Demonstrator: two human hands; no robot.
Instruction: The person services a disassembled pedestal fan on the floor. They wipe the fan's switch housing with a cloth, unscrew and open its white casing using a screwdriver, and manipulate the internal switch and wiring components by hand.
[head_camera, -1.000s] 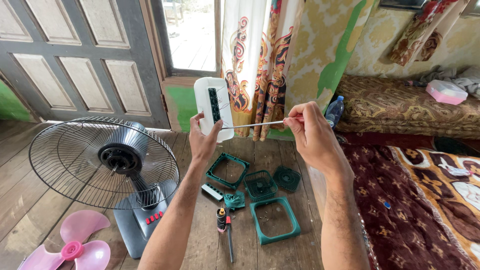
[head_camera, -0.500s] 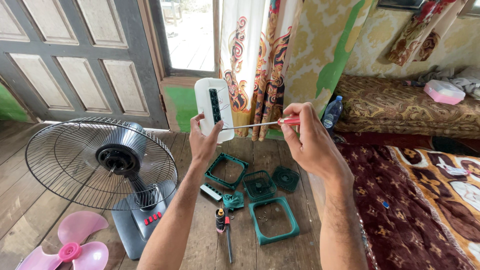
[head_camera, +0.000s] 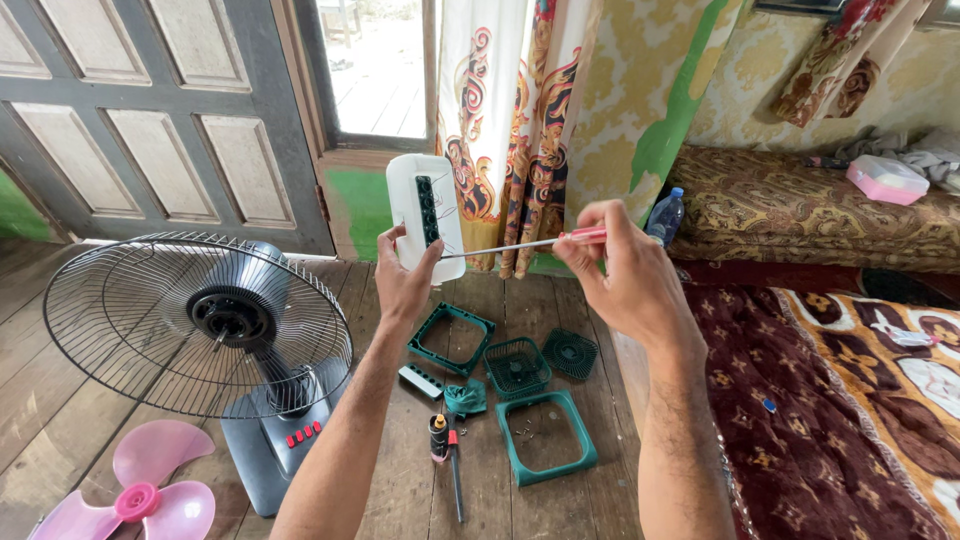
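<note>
Nearest, at lower left, a pink fan blade (head_camera: 135, 492) lay flat on the wooden floor (head_camera: 60, 400). Just right of it stood a grey fan base (head_camera: 268, 452) with red buttons, carrying a round wire guard (head_camera: 195, 322) tilted toward the camera, motor hub at centre.

Between the forearms, on the floor: a second screwdriver (head_camera: 452, 470) beside a small dark bottle (head_camera: 438, 437); a green square frame (head_camera: 546, 436) with a few loose screws inside it; a second green frame (head_camera: 451, 338) farther left; a green grille basket (head_camera: 517, 366) and a round green grille (head_camera: 571, 353) to the right of it; a small white strip (head_camera: 420, 380) near the left forearm.

Raised above these, left hand (head_camera: 403, 283), grip clenched on the lower end of a white plastic casing (head_camera: 426, 214), held upright, its dark slotted strip facing the camera. Right hand (head_camera: 622, 278), grip pinched round the red handle of a screwdriver (head_camera: 512, 245), shaft lying nearly level, tip touching the casing's right edge near the left thumb.

Right side, a patterned brown rug (head_camera: 840, 400) on the floor. Farther off, a low patterned couch (head_camera: 800, 205) with a pink box (head_camera: 886, 180) on it, and a plastic water bottle (head_camera: 665, 216) at its left end. Far wall: panelled grey door (head_camera: 150, 110), open doorway, patterned curtain (head_camera: 505, 120).
</note>
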